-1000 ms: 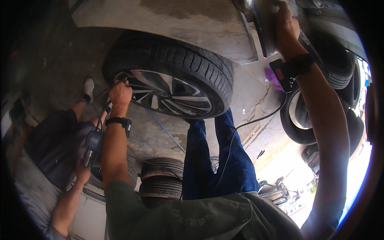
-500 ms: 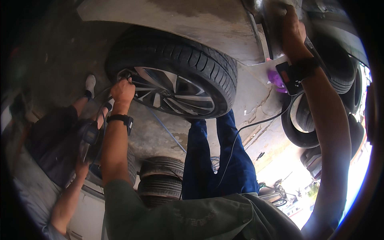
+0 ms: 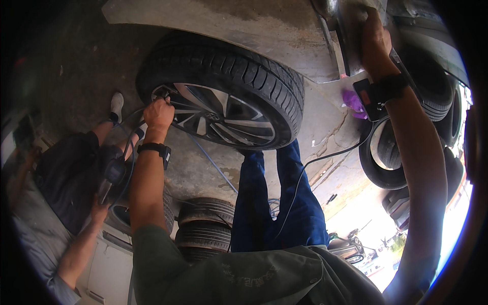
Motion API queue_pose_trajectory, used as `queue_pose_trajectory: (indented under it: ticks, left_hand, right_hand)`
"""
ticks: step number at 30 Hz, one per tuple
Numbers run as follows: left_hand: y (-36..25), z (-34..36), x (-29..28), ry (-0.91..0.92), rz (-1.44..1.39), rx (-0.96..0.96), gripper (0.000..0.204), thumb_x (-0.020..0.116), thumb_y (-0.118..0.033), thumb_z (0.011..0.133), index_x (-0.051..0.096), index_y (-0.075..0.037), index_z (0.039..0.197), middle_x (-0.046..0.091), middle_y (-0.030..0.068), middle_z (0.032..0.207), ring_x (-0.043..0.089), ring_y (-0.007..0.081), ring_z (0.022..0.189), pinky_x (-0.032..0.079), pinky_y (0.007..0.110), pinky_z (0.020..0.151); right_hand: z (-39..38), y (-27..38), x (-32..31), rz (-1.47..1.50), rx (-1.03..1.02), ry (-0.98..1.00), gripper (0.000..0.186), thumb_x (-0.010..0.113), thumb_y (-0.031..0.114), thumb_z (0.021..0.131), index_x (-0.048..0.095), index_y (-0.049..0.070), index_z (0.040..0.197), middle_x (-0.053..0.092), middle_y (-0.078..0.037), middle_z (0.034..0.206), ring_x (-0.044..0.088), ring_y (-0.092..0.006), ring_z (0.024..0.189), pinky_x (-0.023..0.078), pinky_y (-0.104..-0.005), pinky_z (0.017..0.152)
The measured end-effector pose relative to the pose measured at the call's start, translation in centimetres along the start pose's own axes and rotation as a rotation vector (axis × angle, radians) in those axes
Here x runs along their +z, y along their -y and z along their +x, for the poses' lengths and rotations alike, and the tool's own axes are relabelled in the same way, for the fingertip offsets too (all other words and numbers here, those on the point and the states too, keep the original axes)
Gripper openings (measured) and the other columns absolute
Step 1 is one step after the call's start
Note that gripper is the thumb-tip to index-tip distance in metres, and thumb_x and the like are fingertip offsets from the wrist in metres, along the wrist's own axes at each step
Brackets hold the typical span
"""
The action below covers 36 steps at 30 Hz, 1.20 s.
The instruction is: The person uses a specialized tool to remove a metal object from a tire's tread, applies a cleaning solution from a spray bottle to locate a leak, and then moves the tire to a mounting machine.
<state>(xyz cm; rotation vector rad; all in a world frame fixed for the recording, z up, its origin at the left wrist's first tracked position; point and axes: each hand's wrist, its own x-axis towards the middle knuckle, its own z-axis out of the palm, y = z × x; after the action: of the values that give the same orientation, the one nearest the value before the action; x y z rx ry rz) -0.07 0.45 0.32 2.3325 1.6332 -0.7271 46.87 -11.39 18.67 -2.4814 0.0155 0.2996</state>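
Observation:
A car wheel (image 3: pixel 221 133) with a black tyre and a silver-and-black spoked rim stands tilted before me. My left hand (image 3: pixel 159 113) is closed at the rim's left edge, gripping the end of an air hose (image 3: pixel 133 161). The fitting itself is mostly hidden by my fingers. Another person's hand (image 3: pixel 99 209) at the left holds a tyre inflator gauge (image 3: pixel 116 172), from which the hose runs. High at the right, my right hand (image 3: pixel 376 38) is curled against a worn metal part (image 3: pixel 351 30); what its fingers grip is hidden.
A large worn metal panel (image 3: pixel 223 23) overhangs the wheel. Stacked tyres (image 3: pixel 204 231) stand below left of my legs, and more tyres (image 3: pixel 378 152) lean at the right. A purple bag (image 3: pixel 353 101) lies on the cracked concrete floor (image 3: pixel 325 132). A blue hose (image 3: pixel 211 162) crosses it.
My view has shifted slightly. The other person's hand and the gauge have moved a little down and left. My two hands keep their places at the rim and the metal part.

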Motion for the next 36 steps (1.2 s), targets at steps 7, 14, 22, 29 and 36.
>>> queue_pose_trajectory:
  ticks: [7,14,22,29,36]
  left_hand:
    - [0.2,0.0,0.4,0.015,-0.016,-0.026,0.036,0.051,-0.035,0.095,0.069,-0.004,0.090,0.070,0.0216,0.092,0.067,0.0397,0.091,0.052,0.047,0.080]
    - [0.2,-0.1,-0.1,-0.051,-0.124,0.021,0.031,0.055,-0.028,0.092,0.073,-0.005,0.083,0.070,0.0197,0.089,0.068,0.0370,0.086,0.053,0.044,0.078]
    - [1.3,-0.6,0.9,-0.154,-0.171,0.044,0.021,0.061,-0.025,0.084,0.073,-0.008,0.079,0.072,0.0142,0.085,0.070,0.0307,0.083,0.055,0.040,0.075]
    - [0.6,-0.4,1.1,-0.151,-0.185,0.053,0.020,0.060,-0.022,0.083,0.072,-0.007,0.079,0.072,0.0140,0.085,0.070,0.0313,0.082,0.055,0.040,0.075]
    - [0.9,-0.4,1.1,-0.167,-0.242,0.043,0.025,0.061,-0.026,0.086,0.071,-0.005,0.080,0.070,0.0198,0.082,0.069,0.0365,0.080,0.054,0.044,0.074]
  right_hand:
    - [1.8,-0.1,0.6,-0.023,0.018,0.101,0.077,0.052,0.063,0.081,0.062,-0.001,0.122,0.065,-0.019,0.113,0.061,-0.0265,0.101,0.047,-0.0357,0.087]
    - [4.5,-2.2,-0.1,0.185,-0.058,0.386,0.079,0.052,0.057,0.086,0.049,-0.005,0.136,0.058,-0.015,0.129,0.059,-0.0235,0.108,0.045,-0.0308,0.094]
    - [3.7,-1.3,0.9,0.262,0.006,0.335,0.077,0.049,0.054,0.089,0.046,-0.003,0.140,0.055,-0.014,0.136,0.054,-0.0249,0.120,0.038,-0.0306,0.105]
    - [3.6,-1.0,0.5,0.293,0.062,0.294,0.082,0.052,0.059,0.084,0.049,-0.002,0.139,0.056,-0.015,0.135,0.056,-0.0271,0.117,0.040,-0.0334,0.103]
    - [2.5,-0.2,0.6,0.210,0.078,0.260,0.082,0.052,0.060,0.083,0.049,0.000,0.139,0.058,-0.016,0.131,0.059,-0.0285,0.112,0.043,-0.0334,0.098]
